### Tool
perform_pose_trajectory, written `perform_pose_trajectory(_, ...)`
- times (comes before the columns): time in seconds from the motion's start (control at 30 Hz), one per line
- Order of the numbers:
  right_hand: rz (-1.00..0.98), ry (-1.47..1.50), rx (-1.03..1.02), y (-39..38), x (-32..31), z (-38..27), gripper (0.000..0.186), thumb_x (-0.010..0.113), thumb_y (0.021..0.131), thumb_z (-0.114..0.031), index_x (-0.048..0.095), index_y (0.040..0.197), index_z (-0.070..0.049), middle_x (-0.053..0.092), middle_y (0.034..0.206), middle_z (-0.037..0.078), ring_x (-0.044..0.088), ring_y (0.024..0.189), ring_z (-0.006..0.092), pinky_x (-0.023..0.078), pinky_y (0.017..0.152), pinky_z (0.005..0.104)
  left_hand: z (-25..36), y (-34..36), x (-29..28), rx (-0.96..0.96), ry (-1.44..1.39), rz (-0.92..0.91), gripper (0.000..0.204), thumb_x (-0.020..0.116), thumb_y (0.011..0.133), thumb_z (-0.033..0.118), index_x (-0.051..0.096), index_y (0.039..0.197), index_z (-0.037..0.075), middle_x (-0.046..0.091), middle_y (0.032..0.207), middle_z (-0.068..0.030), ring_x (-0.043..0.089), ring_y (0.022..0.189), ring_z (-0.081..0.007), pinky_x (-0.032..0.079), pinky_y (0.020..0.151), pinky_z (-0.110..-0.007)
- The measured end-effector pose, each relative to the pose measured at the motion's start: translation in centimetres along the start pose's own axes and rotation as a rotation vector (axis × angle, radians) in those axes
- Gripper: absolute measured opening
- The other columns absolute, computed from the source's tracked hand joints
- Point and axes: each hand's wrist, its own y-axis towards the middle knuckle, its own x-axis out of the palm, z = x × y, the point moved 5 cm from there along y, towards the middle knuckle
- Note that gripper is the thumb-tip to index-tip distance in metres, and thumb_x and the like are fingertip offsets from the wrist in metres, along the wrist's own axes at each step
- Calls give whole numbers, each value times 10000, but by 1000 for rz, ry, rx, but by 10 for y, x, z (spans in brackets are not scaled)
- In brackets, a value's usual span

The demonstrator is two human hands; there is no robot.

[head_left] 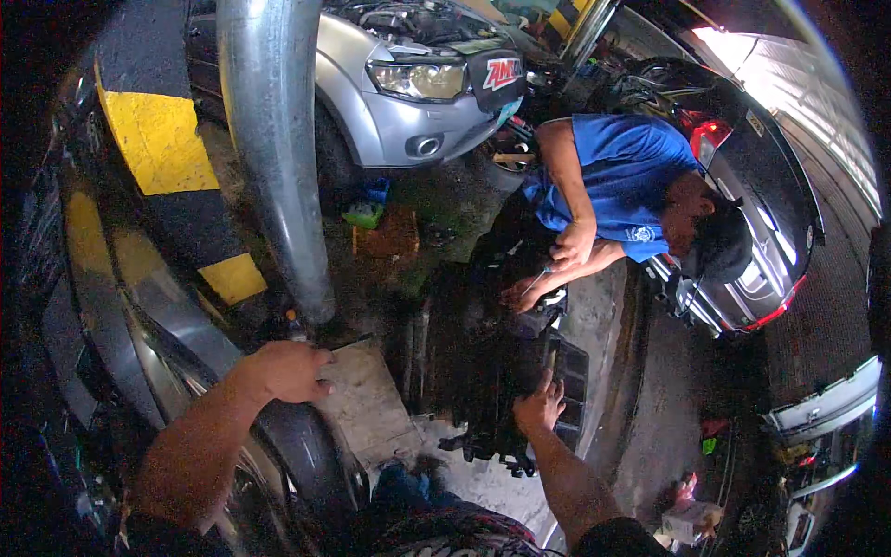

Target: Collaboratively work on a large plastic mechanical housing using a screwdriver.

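Note:
A large black plastic housing, dark and hard to make out in detail, stands in front of me. My right hand rests at its right side, index finger stretched along the edge beside a grid-like panel. My left hand is off to the left, near a dark car body panel, fingers loosely bent and apart with nothing in them. Across the housing a co-worker in a blue shirt leans in. One of the co-worker's hands holds a screwdriver; the other touches the housing top.
A thick metal post rises at left beside a yellow-and-black pillar. A silver car with its hood up stands behind, a dark car at right. Flat cardboard-like sheet and an orange-brown crate lie low.

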Motion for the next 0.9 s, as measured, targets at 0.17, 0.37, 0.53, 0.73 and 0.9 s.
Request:
perform_pose_trajectory(0.17, -26, 30, 20, 2, 3, 4, 989, 722, 767, -269, 128, 1529, -59, 373, 1457, 194, 205, 1446, 370, 267, 1107, 599, -1, 1, 1, -63, 12, -55, 550, 610, 872, 450, 560, 1285, 91, 641, 1174, -191, 623, 1069, -402, 515, 916, -493)
perform_pose_trajectory(0.37, -5, -9, 24, 4, 6, 2, 1045, 741, 769, -260, 62, 1547, -98, 379, 1453, 196, 207, 1443, 377, 258, 1116, 593, -2, 3, 0, -22, -17, -37, 552, 604, 878, 464, 562, 1272, 79, 645, 1167, -189, 620, 1074, -397, 505, 930, -489)
perform_pose_trajectory(0.53, -27, 7, 43, 4, 5, 3, 1059, 716, 751, -218, 34, 1554, -109, 368, 1465, 213, 220, 1440, 385, 245, 1118, 609, 0, 0, -2, 24, -21, 19, 544, 575, 888, 463, 565, 1249, 56, 636, 1109, -219, 636, 1012, -403, 519, 873, -483)
perform_pose_trajectory(0.73, 14, 0, 37, 5, 6, 3, 1069, 691, 755, -225, -11, 1556, -135, 358, 1480, 227, 207, 1444, 399, 233, 1114, 633, -1, 0, 0, 18, 1, 20, 536, 571, 887, 461, 570, 1228, 47, 635, 1099, -216, 636, 1004, -402, 516, 873, -488)
perform_pose_trajectory(0.9, -16, 31, 23, 3, 3, 4, 992, 697, 775, -286, 93, 1542, -107, 331, 1514, 185, 183, 1461, 365, 227, 1119, 625, 0, 2, 1, 36, 5, 18, 534, 563, 892, 466, 570, 1204, 32, 653, 1023, -223, 644, 970, -410, 521, 852, -499)
